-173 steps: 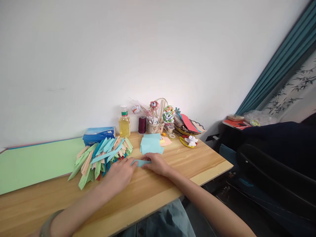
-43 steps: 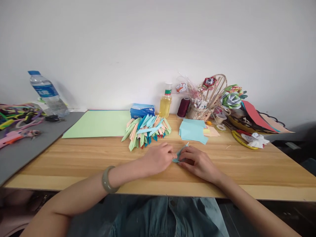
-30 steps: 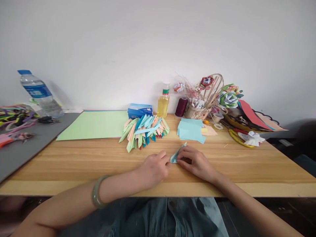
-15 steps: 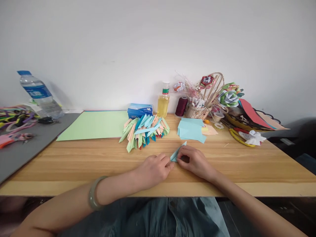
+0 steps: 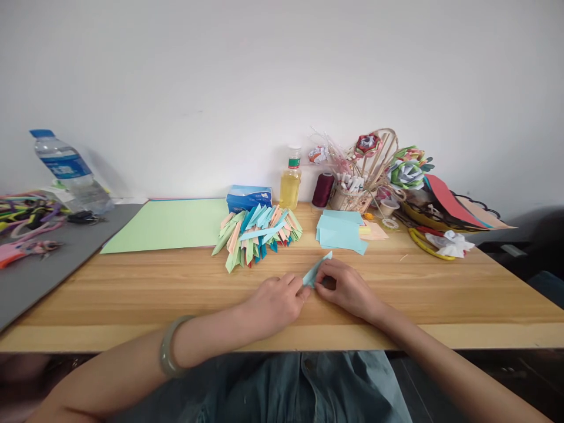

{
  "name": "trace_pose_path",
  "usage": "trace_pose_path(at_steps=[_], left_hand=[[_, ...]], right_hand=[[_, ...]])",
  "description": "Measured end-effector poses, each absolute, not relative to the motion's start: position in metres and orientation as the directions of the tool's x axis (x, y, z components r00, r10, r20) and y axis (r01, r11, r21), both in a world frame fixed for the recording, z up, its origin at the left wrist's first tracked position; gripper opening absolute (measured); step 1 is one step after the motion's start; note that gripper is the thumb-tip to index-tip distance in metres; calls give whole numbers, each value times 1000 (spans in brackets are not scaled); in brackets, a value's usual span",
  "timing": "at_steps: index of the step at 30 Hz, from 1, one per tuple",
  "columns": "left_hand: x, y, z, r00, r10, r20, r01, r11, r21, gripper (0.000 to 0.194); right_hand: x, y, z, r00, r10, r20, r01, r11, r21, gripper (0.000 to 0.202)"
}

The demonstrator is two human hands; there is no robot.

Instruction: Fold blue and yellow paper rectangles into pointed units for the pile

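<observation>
Folded paper (image 5: 314, 274): light blue, narrow, on wooden table (image 5: 198, 294) between both hands – taken as clock centre; slanted, pointed tip toward 1 o'clock.
Left hand (image 5: 279, 302): 8 o'clock, fingers curled, thumb and forefinger pinching the paper's near-left end; bracelet (image 5: 165, 352) farther up the arm.
Right hand (image 5: 348, 291): 4 o'clock, thumb and forefinger tips pinching the paper's right edge, other fingers bent.
Creases: count unclear – fingertips cover the near end.
Blue sheets (image 5: 340, 230): 1 o'clock, small flat stack, uneven edges, apart from the hands.
Strip pile (image 5: 258, 232): 10 o'clock, folded strips in green, peach and blues; one long light-blue strip across the top.
Tissue pack (image 5: 249, 197): just behind the pile, blue.
Green sheet (image 5: 171, 226): between 9 and 10 o'clock, large, flat.
Yellow-liquid bottle (image 5: 289, 188): 11 o'clock, upright.
Thread spool (image 5: 324, 191): 12 o'clock, dark red.
Flower basket (image 5: 352, 201): 1 o'clock, beside the spool, with sticks and paper flowers (image 5: 406, 174).
Crumpled white paper (image 5: 452, 244): near 3 o'clock.
</observation>
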State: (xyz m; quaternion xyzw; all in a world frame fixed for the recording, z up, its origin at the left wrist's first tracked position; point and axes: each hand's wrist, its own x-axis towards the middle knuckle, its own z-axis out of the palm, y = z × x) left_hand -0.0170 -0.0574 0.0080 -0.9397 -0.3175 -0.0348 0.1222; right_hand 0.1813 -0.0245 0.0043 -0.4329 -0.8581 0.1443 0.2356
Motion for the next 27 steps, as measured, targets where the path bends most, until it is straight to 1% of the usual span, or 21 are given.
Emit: trace_pose_path(at_steps=[3, 5, 9, 10, 12, 16, 22, 27], left_hand=[[-17, -58, 10, 795, 592, 131, 606, -771, -194, 25], [-17, -58, 9, 792, 594, 139, 610, -770, -185, 25], [-18, -56, 9, 789, 605, 113, 615, -772, -162, 30], [-18, -55, 10, 786, 610, 100, 618, -771, -155, 32], [-20, -54, 13, 780, 620, 85, 626, -767, -141, 33], [-21, -53, 19, 765, 635, 109, 644, -753, -136, 30], [-17, -52, 19, 739, 661, 132, 674, -728, -124, 22], [-15, -48, 17, 735, 658, 164, 674, -737, -60, 17]], right_hand=[[182, -26, 4, -518, 806, 285, 695, 591, -410, 11], [185, -27, 6, -551, 774, 312, 687, 632, -358, 11], [197, -30, 11, -728, 610, 313, 574, 792, -207, 25], [201, -31, 13, -761, 575, 300, 546, 818, -180, 28], [207, -34, 15, -791, 544, 280, 522, 839, -155, 33], [211, -45, 19, -781, 571, 252, 548, 821, -159, 36], [193, -65, 25, -734, 655, 177, 626, 755, -197, 30], [178, -78, 26, -726, 677, 123, 628, 725, -283, 46]])
